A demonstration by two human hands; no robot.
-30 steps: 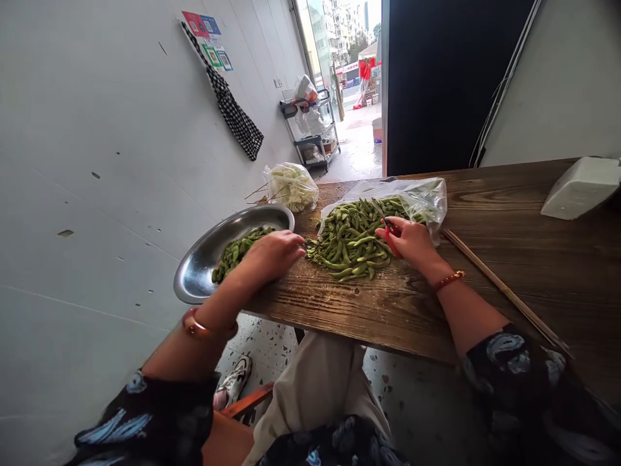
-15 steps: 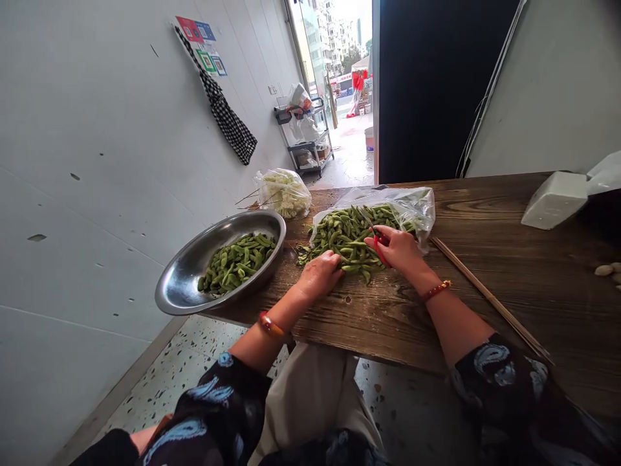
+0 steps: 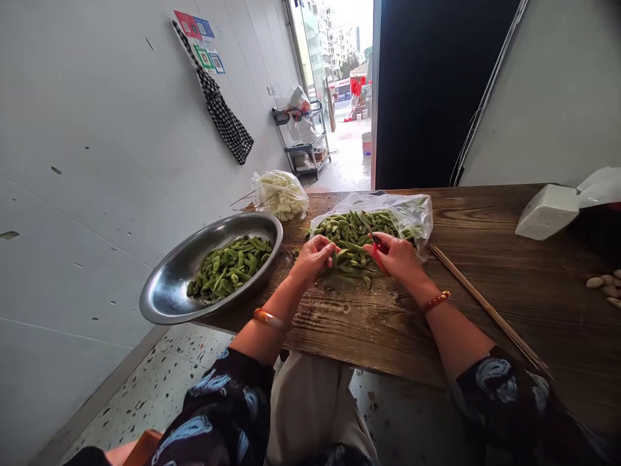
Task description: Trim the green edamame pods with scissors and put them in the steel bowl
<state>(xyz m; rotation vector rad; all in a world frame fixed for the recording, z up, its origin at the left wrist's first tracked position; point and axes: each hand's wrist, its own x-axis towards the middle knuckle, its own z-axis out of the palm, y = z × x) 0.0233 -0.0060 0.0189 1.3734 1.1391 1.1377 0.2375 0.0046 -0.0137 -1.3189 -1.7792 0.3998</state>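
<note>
Between thumb and fingers, my left hand [image 3: 314, 260] pinches a green edamame pod at the near edge of the pod heap. My right hand [image 3: 398, 259] is wrapped round a pair of scissors with red handles [image 3: 379, 254], its dark blades pointing up and left over the pods. The heap of edamame pods [image 3: 352, 226] spills out of a clear plastic bag [image 3: 417, 210] on the table. On the left, a wide steel basin [image 3: 167, 294] holds more edamame pods [image 3: 231, 265].
A bag of pale cauliflower [image 3: 281, 194] stands behind the basin. Thin wooden skewers [image 3: 485, 304] lie right of my right hand on the wooden table [image 3: 504, 252]. A white block-shaped pack [image 3: 547, 211] and several pale round things [image 3: 604, 282] are at far right. A cart [image 3: 303, 139] stands by the doorway.
My left hand has risen from the table among the pods and now holds a pod up, nearer the scissors. My right hand stays about where it was with the scissors.
</note>
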